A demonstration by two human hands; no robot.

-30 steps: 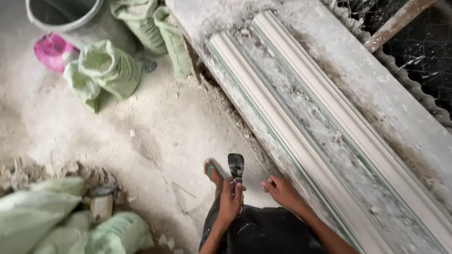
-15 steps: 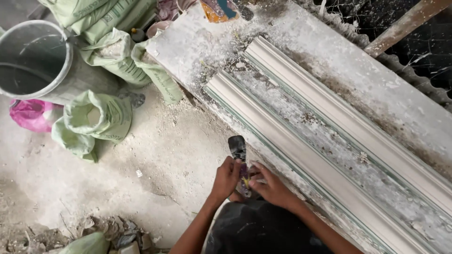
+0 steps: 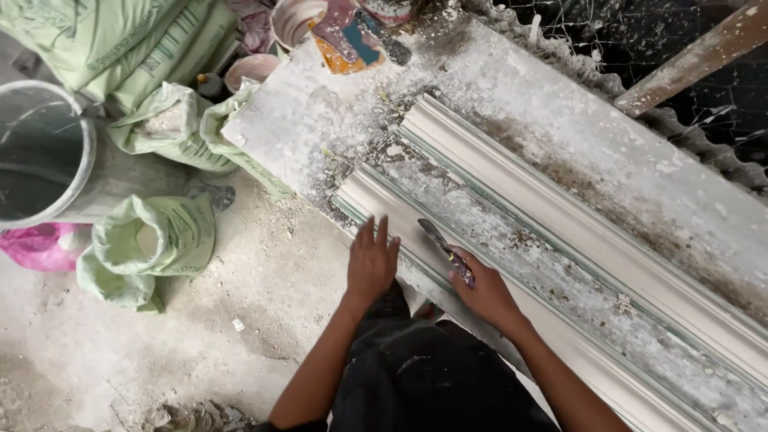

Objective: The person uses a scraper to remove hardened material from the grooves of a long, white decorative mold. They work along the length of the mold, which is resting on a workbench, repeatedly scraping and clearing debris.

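Right hand (image 3: 486, 294) grasping a stiff scraper (image 3: 445, 250) by its handle; left hand (image 3: 371, 264), fingers released, flat on brittle plaster moulding (image 3: 512, 296).

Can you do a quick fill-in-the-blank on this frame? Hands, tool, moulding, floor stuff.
1. The right hand grips a small ____ with its blade on the near moulding strip.
2. The left hand lies ____ on that strip, fingers spread, holding nothing.
3. The grey bucket stands on the ____, beside green sacks.

Missing words: knife; flat; floor
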